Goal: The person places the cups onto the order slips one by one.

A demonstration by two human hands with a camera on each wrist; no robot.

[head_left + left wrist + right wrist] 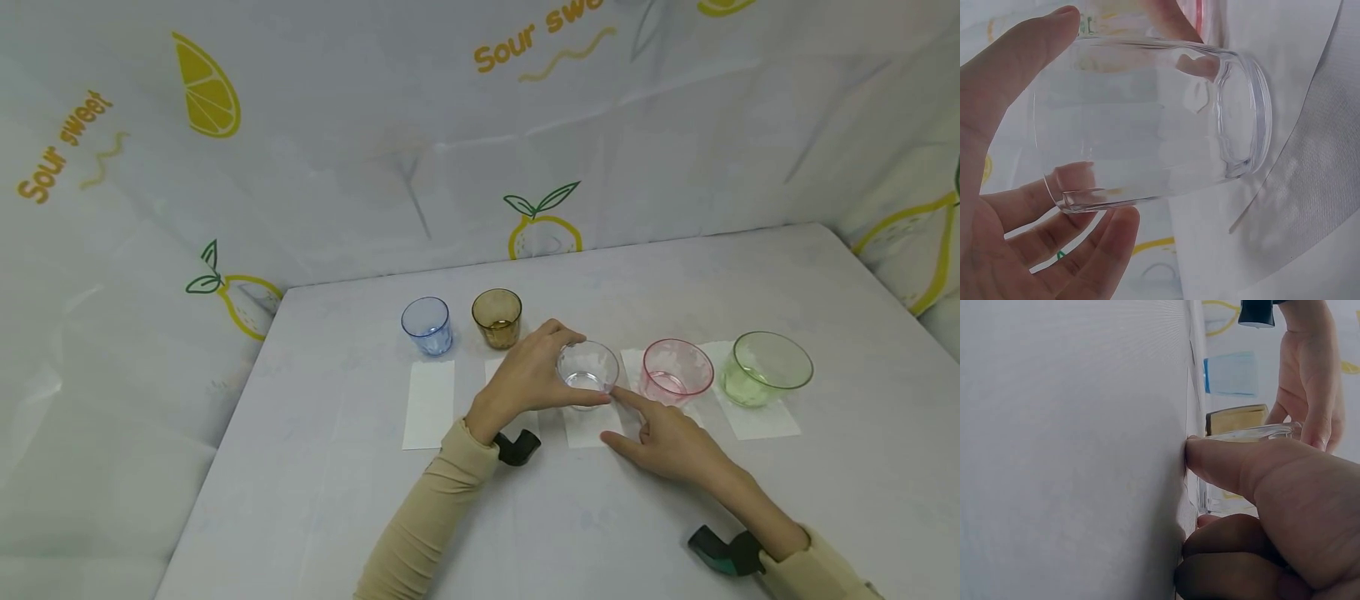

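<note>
A clear glass (588, 360) stands close over a white paper slip (592, 432). My left hand (531, 373) grips it near the rim, with the thumb on one side and the fingers on the other. The left wrist view shows the whole glass (1147, 125), its inside holding nothing visible. My right hand (670, 440) is low at the right of the glass, its index finger reaching to the base. In the right wrist view, the right thumb (1222, 464) has its tip down at the slip's level, and other fingers are bent against the surface.
A pink glass (666, 387) and a green glass (750, 385) stand over white slips to the right. At the back left are a blue glass (431, 337) and a brown glass (500, 327). Another white slip (430, 404) lies before the blue one. A lemon-print cloth (337, 167) rises behind.
</note>
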